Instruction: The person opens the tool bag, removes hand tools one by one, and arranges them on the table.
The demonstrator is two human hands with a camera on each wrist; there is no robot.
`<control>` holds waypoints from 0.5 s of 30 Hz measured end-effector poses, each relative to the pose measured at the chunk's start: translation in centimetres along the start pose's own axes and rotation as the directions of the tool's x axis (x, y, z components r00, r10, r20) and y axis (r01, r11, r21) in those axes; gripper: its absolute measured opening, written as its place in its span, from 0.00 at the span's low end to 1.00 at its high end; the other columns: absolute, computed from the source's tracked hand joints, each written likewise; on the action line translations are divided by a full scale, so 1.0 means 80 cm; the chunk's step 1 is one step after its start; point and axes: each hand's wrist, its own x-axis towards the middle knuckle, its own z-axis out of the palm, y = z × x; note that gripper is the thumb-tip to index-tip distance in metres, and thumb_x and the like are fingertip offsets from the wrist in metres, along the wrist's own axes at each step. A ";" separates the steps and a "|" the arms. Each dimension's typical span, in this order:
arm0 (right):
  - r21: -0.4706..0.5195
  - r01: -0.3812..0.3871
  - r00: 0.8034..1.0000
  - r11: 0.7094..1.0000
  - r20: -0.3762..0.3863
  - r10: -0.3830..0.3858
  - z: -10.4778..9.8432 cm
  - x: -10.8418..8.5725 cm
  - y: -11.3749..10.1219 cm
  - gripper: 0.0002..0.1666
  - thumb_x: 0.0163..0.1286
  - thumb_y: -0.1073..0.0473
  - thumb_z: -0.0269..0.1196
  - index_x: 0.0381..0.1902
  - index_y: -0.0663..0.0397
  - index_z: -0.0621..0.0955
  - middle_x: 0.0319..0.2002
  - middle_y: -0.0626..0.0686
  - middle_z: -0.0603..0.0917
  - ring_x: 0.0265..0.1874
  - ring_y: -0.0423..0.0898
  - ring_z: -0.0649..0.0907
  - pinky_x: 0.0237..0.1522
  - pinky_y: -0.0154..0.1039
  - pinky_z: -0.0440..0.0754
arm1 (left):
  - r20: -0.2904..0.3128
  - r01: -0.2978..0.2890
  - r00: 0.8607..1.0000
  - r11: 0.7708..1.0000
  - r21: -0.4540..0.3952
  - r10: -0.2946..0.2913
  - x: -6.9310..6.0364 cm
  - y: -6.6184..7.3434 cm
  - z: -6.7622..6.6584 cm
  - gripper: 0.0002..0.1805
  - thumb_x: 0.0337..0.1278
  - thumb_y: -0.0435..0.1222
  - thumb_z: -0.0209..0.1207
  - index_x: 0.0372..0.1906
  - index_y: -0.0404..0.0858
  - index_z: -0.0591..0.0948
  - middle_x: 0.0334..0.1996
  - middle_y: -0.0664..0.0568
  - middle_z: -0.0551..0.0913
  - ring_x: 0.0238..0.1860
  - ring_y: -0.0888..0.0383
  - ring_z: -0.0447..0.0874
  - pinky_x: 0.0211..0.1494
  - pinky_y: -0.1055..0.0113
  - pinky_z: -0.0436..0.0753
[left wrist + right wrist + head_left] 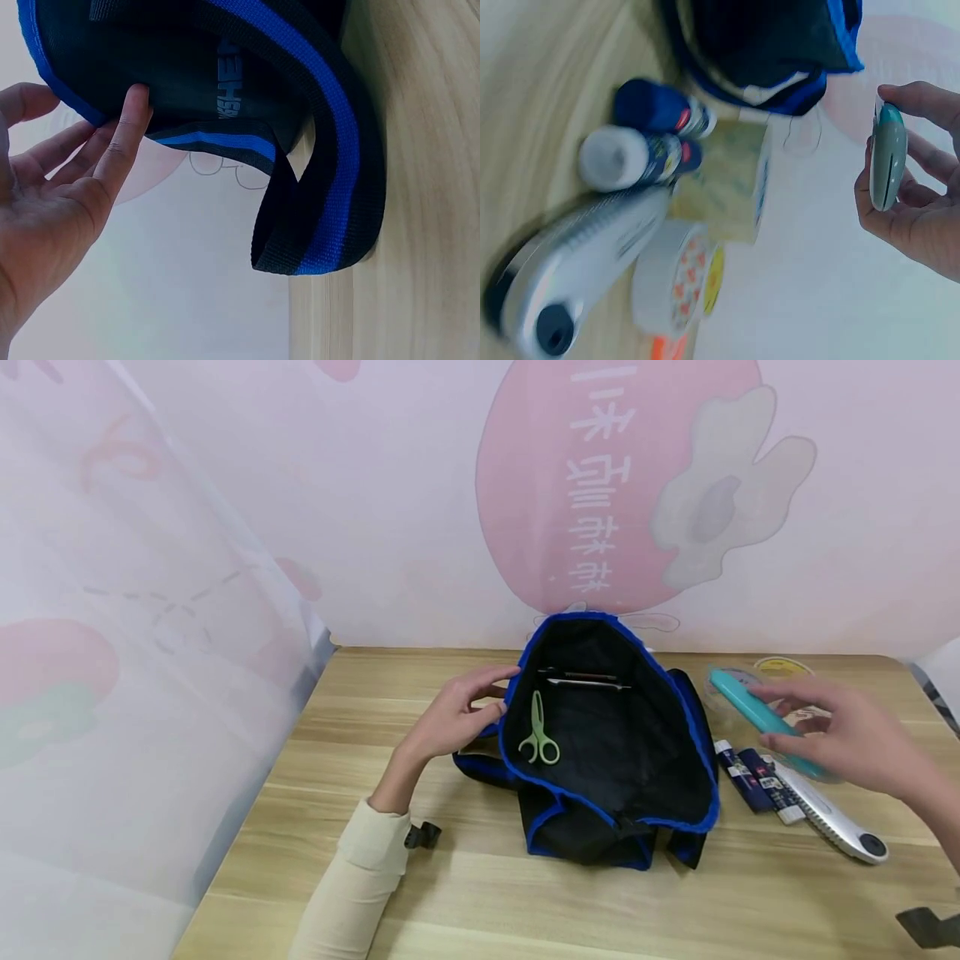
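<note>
A black bag with blue edging stands wide-mouthed on the table. My left hand is at its left rim; in the left wrist view the thumb lies on the outer side and the other fingertips meet the blue edge. Inside the bag are green scissors and thin pen-like items. To the right, my right hand pinches a long teal tool between thumb and fingers, above the table. In the right wrist view its side is grey with a dark slot; its exact kind is unclear.
Right of the bag lie two dark blue glue sticks and a big silver utility knife. Several tape rolls stand behind them, partly hidden by my hand in the head view. A striped strap loops from the bag. A patterned curtain hangs behind.
</note>
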 end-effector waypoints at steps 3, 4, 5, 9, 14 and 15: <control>-0.024 -0.041 0.999 0.999 -0.008 0.041 -0.007 -0.012 0.016 0.36 0.60 0.69 0.79 0.67 0.58 0.84 0.46 0.19 0.77 0.42 0.18 0.74 0.37 0.17 0.78 | 0.001 0.001 1.000 1.000 0.012 -0.001 -0.001 0.000 -0.001 0.31 0.73 0.30 0.57 0.78 0.40 0.74 0.77 0.44 0.75 0.67 0.42 0.86 0.65 0.48 0.89; -0.029 -0.049 0.999 0.998 -0.008 0.049 -0.010 -0.016 0.020 0.36 0.59 0.69 0.80 0.66 0.59 0.84 0.45 0.21 0.78 0.42 0.18 0.74 0.36 0.17 0.78 | 0.002 0.000 1.000 1.000 0.017 -0.001 -0.001 0.000 -0.002 0.31 0.73 0.30 0.57 0.78 0.40 0.74 0.77 0.45 0.75 0.67 0.42 0.86 0.61 0.50 0.91; -0.036 -0.055 0.998 0.998 -0.013 0.055 -0.012 -0.020 0.025 0.36 0.58 0.70 0.80 0.66 0.59 0.84 0.44 0.22 0.79 0.41 0.18 0.74 0.36 0.17 0.78 | 0.002 0.001 1.000 1.000 0.022 -0.001 -0.001 0.000 -0.002 0.31 0.73 0.31 0.57 0.78 0.40 0.74 0.77 0.45 0.75 0.67 0.42 0.86 0.59 0.53 0.91; -0.068 -0.085 0.996 0.994 -0.029 0.084 -0.015 -0.036 0.044 0.36 0.56 0.72 0.81 0.64 0.64 0.84 0.43 0.31 0.83 0.39 0.16 0.73 0.34 0.17 0.78 | 0.005 0.002 1.000 1.000 0.031 -0.002 -0.001 0.001 -0.004 0.30 0.73 0.31 0.58 0.78 0.40 0.75 0.77 0.45 0.76 0.67 0.41 0.86 0.47 0.62 0.90; -0.066 -0.144 0.988 0.987 -0.060 0.140 -0.016 -0.052 0.066 0.35 0.57 0.72 0.79 0.64 0.70 0.83 0.43 0.24 0.81 0.38 0.13 0.71 0.32 0.18 0.79 | 0.010 -0.001 1.000 0.999 0.035 0.001 0.001 0.002 -0.004 0.30 0.73 0.31 0.58 0.78 0.40 0.75 0.77 0.44 0.76 0.67 0.41 0.86 0.42 0.65 0.89; -0.066 -0.154 0.987 0.986 -0.065 0.150 -0.017 -0.055 0.069 0.35 0.58 0.71 0.80 0.63 0.70 0.83 0.43 0.21 0.80 0.38 0.13 0.71 0.32 0.18 0.78 | 0.010 -0.002 1.000 0.999 0.033 0.002 0.001 0.003 -0.004 0.30 0.74 0.31 0.58 0.78 0.40 0.75 0.77 0.44 0.76 0.67 0.41 0.86 0.43 0.64 0.90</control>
